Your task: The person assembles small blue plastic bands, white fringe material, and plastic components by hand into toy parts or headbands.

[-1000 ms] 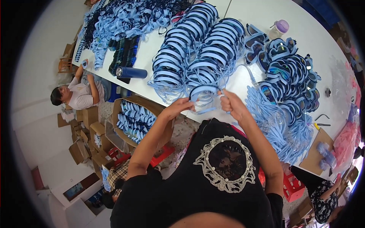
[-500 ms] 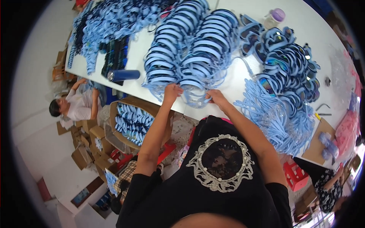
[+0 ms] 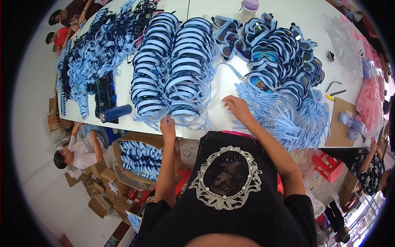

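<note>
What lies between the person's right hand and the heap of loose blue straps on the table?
Nothing visible. The right hand rests on bare white table, and the nearest blue straps lie just to its right with no other item between.

You worked under bright, even light from overhead; the white table (image 3: 205,16) was nearly washed out and shadows under the blue goggles (image 3: 284,53) were faint. The fisheye lens bent the table edge and squeezed everything toward a black rim. The centre was sharp, while your dark shirt (image 3: 230,185) and the far corners went soft.
</note>
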{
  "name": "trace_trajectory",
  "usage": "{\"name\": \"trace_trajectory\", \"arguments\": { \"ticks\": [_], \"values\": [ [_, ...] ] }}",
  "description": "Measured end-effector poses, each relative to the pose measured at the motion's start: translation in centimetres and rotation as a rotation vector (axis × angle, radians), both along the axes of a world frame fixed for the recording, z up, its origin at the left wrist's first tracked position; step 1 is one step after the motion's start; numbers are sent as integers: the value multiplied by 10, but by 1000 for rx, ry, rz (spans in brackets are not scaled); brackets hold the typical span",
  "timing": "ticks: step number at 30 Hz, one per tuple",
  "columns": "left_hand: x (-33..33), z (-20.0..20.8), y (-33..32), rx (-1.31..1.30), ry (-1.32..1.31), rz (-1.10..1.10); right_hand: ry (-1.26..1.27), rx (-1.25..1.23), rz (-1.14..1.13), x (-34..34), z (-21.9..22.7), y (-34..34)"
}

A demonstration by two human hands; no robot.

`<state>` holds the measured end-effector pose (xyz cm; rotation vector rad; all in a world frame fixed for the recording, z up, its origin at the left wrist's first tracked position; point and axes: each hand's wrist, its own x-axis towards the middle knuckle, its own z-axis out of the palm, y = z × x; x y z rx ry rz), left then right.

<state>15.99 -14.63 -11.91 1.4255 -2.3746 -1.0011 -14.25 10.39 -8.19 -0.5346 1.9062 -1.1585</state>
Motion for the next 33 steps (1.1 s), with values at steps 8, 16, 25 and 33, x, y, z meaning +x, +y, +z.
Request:
{"name": "trace_trajectory", "arguments": {
  "ticks": [8,16,25,33],
  "values": [
    [-18,53,47,-326,32,58,709,-48,-85,-77,-21,-73],
    [-179,134,71,-238,348,-330,806,300,206,-72,-68,-55],
    [-420,76,41,-92,551,-505,564,35,57,-55,7,29],
    [-476,92,96,75,555,-727,177,-50,-575,-102,15,100]
  ]
}}
